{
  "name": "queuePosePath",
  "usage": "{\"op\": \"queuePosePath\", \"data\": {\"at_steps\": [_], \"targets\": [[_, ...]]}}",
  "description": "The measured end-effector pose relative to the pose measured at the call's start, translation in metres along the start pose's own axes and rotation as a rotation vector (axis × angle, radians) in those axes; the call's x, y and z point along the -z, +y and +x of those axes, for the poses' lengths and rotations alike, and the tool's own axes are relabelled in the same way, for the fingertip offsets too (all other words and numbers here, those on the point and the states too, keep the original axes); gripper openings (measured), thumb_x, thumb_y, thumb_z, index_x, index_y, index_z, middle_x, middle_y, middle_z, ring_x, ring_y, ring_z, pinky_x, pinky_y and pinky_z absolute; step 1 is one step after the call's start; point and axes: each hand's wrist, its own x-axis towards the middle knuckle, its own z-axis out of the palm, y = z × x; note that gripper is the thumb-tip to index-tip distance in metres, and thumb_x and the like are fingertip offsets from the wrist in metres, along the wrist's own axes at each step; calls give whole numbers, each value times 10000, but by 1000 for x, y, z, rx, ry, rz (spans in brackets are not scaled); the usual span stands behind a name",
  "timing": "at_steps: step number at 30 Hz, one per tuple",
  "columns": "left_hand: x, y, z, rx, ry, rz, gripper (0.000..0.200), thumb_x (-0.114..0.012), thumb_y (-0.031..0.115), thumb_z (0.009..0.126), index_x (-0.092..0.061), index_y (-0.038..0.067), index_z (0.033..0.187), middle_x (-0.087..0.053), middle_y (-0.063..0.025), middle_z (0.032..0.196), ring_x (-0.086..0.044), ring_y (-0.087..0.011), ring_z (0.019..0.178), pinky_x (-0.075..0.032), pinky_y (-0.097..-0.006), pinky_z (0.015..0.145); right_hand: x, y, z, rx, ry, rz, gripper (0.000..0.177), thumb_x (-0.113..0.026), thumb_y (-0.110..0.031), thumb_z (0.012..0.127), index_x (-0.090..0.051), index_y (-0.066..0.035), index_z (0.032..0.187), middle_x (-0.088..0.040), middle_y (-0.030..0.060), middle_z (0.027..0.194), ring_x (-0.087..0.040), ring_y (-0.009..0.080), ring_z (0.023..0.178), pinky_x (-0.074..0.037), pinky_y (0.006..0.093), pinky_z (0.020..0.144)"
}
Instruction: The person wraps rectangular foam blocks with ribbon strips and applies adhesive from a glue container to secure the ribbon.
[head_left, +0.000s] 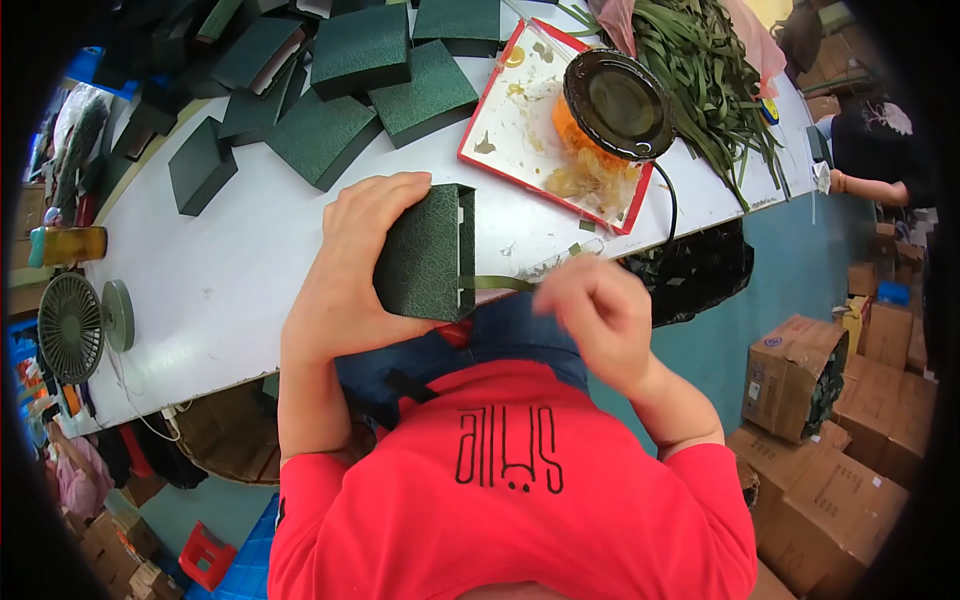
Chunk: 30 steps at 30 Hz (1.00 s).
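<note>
A dark green textured box (420,255) stands near the table's front edge, its narrow side facing right. My left hand (350,265) is wrapped round it, fingers over the far edge and thumb along the near edge. From the box's right side a green ribbon (502,283) runs out to my right hand (597,305), whose fingers are closed on the ribbon's end and slightly blurred. Beyond them, a red-rimmed white tray (490,125) holds an orange pot with a dark round top (620,103) and yellowish residue.
Several green boxes (322,135) lie at the back left. A heap of green ribbons (700,75) lies at the back right. A small fan (72,325) is at the left edge. Cardboard boxes (790,380) stand on the floor at right, and another person's arm (870,188) shows beyond.
</note>
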Motion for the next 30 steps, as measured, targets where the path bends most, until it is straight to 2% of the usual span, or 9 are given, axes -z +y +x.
{"op": "queuePosePath", "data": {"at_steps": [1,3,6,9,10,13,20,25,30], "targets": [[0,0,0,-2,22,8,961,-912,209,510,-501,50,1364,-535,-140,1380,-489,-358,1280,-341,-441,1080,2,-2,-5,4,-161,128,202,-604,-115,972,-682,21,845,-677,80,767,-634,140,689,-493,268,631],[-3,4,2,-27,20,-5,962,-913,206,512,-499,49,1367,-535,-141,1379,-490,-360,1281,-340,-443,1081,-5,-11,-11,-498,-437,367,214,-536,-115,1014,-701,16,976,-700,105,855,-610,124,622,-469,242,553],[-8,9,4,-74,15,-41,958,-909,215,522,-498,46,1371,-538,-143,1377,-491,-362,1281,-337,-448,1083,-22,6,-11,-717,-442,625,268,-536,-172,1041,-659,9,1195,-707,100,874,-614,119,621,-465,230,547],[-8,11,2,-55,-8,-30,953,-903,237,531,-500,43,1372,-539,-147,1378,-492,-367,1278,-337,-451,1083,-30,12,-24,-700,-79,949,387,-537,-248,1054,-570,26,1325,-726,71,992,-621,86,647,-473,208,572],[-7,12,1,-44,-19,-21,952,-901,245,533,-500,41,1372,-540,-149,1378,-492,-369,1277,-338,-453,1082,-28,12,-22,-664,81,1009,423,-556,-251,1047,-526,22,1369,-701,98,1138,-618,78,663,-478,205,579],[-1,10,-6,0,-30,20,962,-901,271,528,-503,35,1371,-539,-157,1378,-490,-375,1275,-343,-458,1080,-11,25,-23,-604,323,1117,387,-556,-242,1048,-551,4,1346,-681,99,1194,-621,69,694,-490,205,596],[10,2,-29,130,11,36,986,-913,198,488,-494,32,1366,-531,-163,1388,-478,-378,1278,-368,-451,1081,17,24,-22,-528,508,1050,375,-527,-218,1057,-523,30,1338,-685,122,1153,-656,84,767,-565,228,692],[16,1,-38,217,49,77,999,-912,186,474,-491,36,1367,-521,-170,1396,-472,-374,1291,-368,-442,1084,25,29,-18,-411,581,1063,316,-528,-189,1056,-542,6,1303,-698,103,1071,-660,85,764,-560,216,677],[16,1,-35,163,-18,91,1012,-912,205,484,-478,25,1380,-501,-163,1392,-480,-347,1290,-376,-418,1087,32,34,-14,-371,555,1002,223,-560,-186,1042,-579,-21,1190,-701,81,967,-659,91,706,-558,230,625]]}}
